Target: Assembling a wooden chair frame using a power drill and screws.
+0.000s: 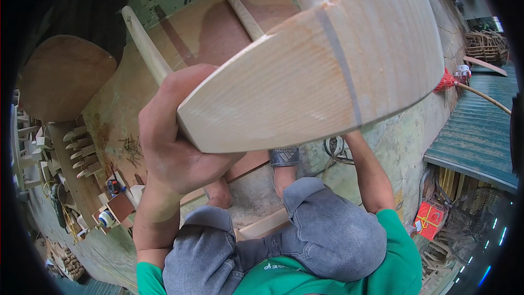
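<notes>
A large curved panel of pale wood, which looks like a chair backrest, is raised in front of me with a dark stripe across it. My left hand is closed round its narrow left end, thumb and fingers on either side. The right forearm reaches up behind the panel's lower edge, which hides my right hand. Past the panel, two pale round wooden legs stick out at the far side; where they join is hidden.
Beneath lies a brown board on the floor. At left are a rounded brown wooden panel, cut wood pieces and a cordless tool. To the right are a red broom, a blue-green corrugated sheet and a fan.
</notes>
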### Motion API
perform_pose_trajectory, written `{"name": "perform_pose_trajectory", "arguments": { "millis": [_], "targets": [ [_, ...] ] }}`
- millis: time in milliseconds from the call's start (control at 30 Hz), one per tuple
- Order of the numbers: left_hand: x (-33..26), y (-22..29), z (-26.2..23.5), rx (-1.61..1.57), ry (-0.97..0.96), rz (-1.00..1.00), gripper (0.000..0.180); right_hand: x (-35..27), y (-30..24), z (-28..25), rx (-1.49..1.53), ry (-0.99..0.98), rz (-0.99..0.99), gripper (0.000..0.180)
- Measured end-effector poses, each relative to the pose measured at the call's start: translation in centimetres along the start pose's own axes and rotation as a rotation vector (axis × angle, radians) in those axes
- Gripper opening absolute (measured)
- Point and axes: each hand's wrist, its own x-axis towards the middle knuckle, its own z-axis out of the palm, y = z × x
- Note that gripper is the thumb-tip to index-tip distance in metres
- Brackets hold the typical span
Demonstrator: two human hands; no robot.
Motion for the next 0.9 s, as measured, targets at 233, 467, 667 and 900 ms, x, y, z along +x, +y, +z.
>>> {"name": "perform_pose_trajectory", "arguments": {
  "millis": [233,467,667,900],
  "targets": [
    [0.0,0.2,-0.1,0.017,0.014,0.021,0.057,0.1,0.4,-0.1,0.066,0.043,0.045,0.034],
    [-0.3,0.0,-0.5,0.043,0.010,0.011,0.056,0.5,-0.7,1.0,0.309,0.104,0.163,0.038],
    [-0.3,0.6,0.0,0.074,0.010,-0.172,0.047,2.9,-0.1,-0.9,0.343,0.141,0.095,0.032],
    [0.0,-1.3,-1.5,-0.135,0.038,-0.162,0.049,-2.1,-2.7,-2.3,0.323,0.125,-0.015,0.034]
  ]
}}
